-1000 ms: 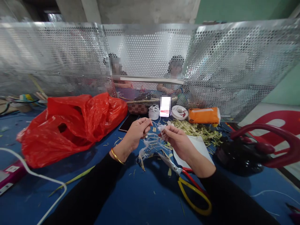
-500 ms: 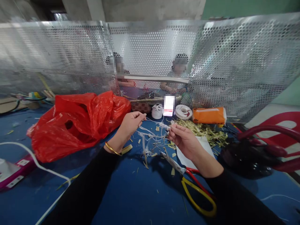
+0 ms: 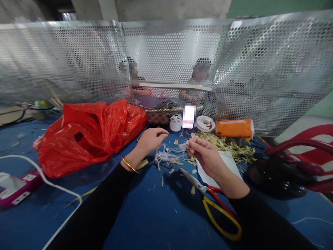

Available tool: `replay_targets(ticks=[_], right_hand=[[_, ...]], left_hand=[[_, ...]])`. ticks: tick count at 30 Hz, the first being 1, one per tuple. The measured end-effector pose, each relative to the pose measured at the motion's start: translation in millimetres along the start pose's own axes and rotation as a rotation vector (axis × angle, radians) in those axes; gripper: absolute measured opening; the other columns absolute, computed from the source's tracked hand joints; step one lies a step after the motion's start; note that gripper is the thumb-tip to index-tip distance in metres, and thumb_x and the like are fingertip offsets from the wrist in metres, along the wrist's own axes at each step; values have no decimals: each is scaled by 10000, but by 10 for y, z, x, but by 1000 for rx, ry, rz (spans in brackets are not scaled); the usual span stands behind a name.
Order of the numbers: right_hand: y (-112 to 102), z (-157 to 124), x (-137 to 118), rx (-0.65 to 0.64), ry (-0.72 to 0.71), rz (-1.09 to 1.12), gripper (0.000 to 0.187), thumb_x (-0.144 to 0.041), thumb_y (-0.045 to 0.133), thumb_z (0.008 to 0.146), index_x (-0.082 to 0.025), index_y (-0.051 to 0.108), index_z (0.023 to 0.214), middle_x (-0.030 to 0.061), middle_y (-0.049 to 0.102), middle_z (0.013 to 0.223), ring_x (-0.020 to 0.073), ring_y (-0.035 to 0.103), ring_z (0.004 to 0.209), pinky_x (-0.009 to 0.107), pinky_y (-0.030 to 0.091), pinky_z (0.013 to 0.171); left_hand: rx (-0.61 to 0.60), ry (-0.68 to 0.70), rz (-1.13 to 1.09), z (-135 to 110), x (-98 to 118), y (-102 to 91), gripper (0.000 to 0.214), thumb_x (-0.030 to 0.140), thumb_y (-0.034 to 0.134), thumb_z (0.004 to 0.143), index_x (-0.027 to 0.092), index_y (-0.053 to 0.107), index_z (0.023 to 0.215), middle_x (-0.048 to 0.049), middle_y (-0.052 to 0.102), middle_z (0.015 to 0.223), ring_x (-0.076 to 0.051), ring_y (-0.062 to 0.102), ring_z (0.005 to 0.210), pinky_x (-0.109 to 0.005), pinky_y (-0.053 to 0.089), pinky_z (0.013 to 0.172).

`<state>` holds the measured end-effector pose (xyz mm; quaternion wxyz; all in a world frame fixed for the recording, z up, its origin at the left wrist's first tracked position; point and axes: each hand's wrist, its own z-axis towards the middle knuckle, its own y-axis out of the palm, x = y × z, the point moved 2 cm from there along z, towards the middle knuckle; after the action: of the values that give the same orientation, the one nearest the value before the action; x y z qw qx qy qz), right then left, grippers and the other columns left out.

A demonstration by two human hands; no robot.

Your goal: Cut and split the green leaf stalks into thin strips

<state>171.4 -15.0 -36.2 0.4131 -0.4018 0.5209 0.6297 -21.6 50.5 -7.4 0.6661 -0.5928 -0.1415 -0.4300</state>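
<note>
Between thumb and forefinger, my right hand (image 3: 204,151) pinches strands of white thread (image 3: 182,147). A loose tangle of thread (image 3: 166,156) lies below and between the hands, among bits of dry plant strip. My left hand (image 3: 153,140) is just beyond the tangle's left side, with its fingers stretched forward and no strand visible in them; its thumb is partly hidden. Scissors (image 3: 197,184) with one red and one yellow handle lie beside my right forearm, blades slightly apart. Under that forearm sits a white sheet (image 3: 208,175), partly covered.
Left stands a crumpled red plastic bag (image 3: 91,139), near a purple power strip (image 3: 23,189). Further back are a white cord roll (image 3: 175,123), a lit phone (image 3: 188,116), a spool (image 3: 205,123), an orange packet (image 3: 234,128) and dried strips (image 3: 231,146). People sit behind a perforated screen (image 3: 166,48).
The thread stretched between my hands has gone slack and dropped toward the table. My left fingers have come off it and moved slightly right; the right hand keeps its pinch.
</note>
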Motion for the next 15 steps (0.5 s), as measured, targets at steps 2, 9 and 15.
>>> replay_targets(ticks=[2,9,15], right_hand=[[14,-5,-6,-4,-9,-22,186,-313,700,751,-187,616,642,-45,516,538,101,466,531,239,369,559],[-3,2,1,7,-44,-98,184,-319,651,784,-189,602,663,-39,514,557,111,476,542,256,395,582],[-109,42,-68,135,-277,-416,206,-249,694,742,-229,682,947,18,646,883,178,576,825,319,427,784]], left_hand=[[-113,34,-194,-35,87,103,243,300,558,796,173,708,938,-54,722,918,-169,635,824,-268,456,728],[-277,57,-436,-118,231,323,134,235,673,713,143,695,807,-34,704,786,-134,617,748,-275,467,765],[-181,-50,-466,-115,276,257,67,202,654,708,136,667,709,0,638,640,-102,551,608,-251,451,648]])
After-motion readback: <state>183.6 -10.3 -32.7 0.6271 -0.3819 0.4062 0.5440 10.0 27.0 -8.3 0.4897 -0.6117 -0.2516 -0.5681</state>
